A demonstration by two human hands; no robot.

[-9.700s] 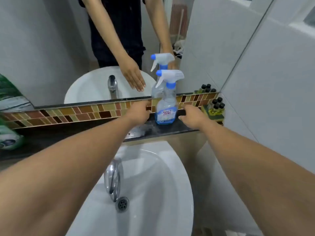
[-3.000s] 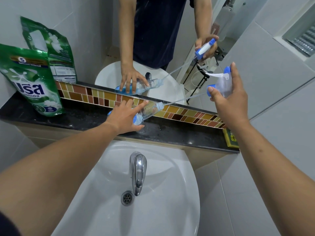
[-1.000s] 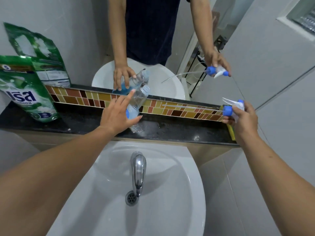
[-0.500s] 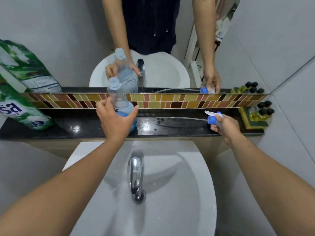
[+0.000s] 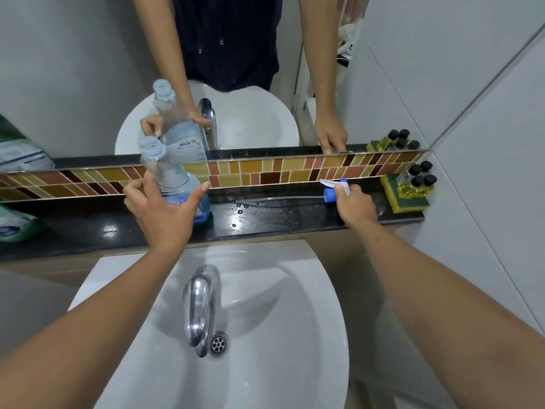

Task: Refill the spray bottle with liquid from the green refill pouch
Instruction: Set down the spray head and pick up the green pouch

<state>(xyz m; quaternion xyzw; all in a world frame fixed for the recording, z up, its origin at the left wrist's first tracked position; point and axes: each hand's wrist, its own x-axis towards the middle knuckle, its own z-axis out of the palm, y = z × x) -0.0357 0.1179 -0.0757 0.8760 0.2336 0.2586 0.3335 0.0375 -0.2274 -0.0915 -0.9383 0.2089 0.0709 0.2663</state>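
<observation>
Now the spray bottle [image 5: 174,184] stands upright on the black counter [image 5: 88,231], neck open, a little blue liquid at the bottom. The left hand [image 5: 162,214] sits just in front of it, fingers spread in a loose cup around the body, barely touching if at all. Over at three o'clock, the right hand [image 5: 355,206] has its fingers closed on the spray head [image 5: 334,188], which lies on the counter with its dip tube [image 5: 280,198] stretched flat toward the bottle, droplets around it. The green refill pouch [image 5: 16,225] is the thing to watch: only its lower corner shows, out at nine o'clock from the bottle, well apart, standing against the tiled strip [image 5: 265,172]. The left hand is clearly nearer, so I'd expect that hand to reach across for it, with the bottle's open mouth pointing straight up, ready for pouring.
</observation>
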